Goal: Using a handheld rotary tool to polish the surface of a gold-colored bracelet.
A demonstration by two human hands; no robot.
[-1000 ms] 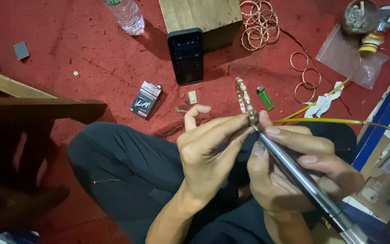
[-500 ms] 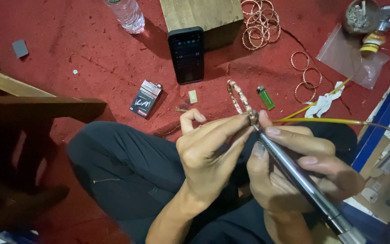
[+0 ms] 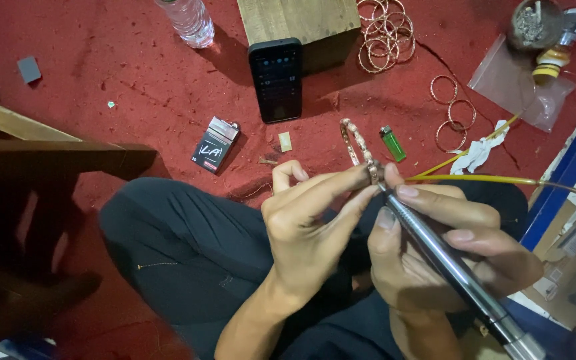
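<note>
Pinching a copper-coloured ring (image 3: 357, 143) between thumb and forefinger, the left hand (image 3: 308, 227) holds it up in front of the person's crossed legs, above the red floor (image 3: 135, 87), with the far arc of the ring rising clear of the fingertips. The right hand (image 3: 435, 247) grips a slim metal hand tool (image 3: 448, 267) like a pen, its fingers pressed together around the shaft, thumb on the near side, and the tip meets the ring right where the left fingers clamp it. Judging by that contact, work on this ring is in hand and not finished; how much of its band is already treated cannot be read from here. A heap of similar rings (image 3: 385, 33) lies by a wooden block (image 3: 301, 23) at the top, and 3 more rings (image 3: 455, 113) lie apart to the right, but which are done and which are waiting cannot be told. Both wrists are drawn in close together over the lap, palms turned toward each other. A dark phone (image 3: 276, 80), a small card packet (image 3: 216, 143) and a green lighter (image 3: 393, 143) lie on the floor beyond the hands, and a yellow hose (image 3: 475, 179) runs off to the right.
</note>
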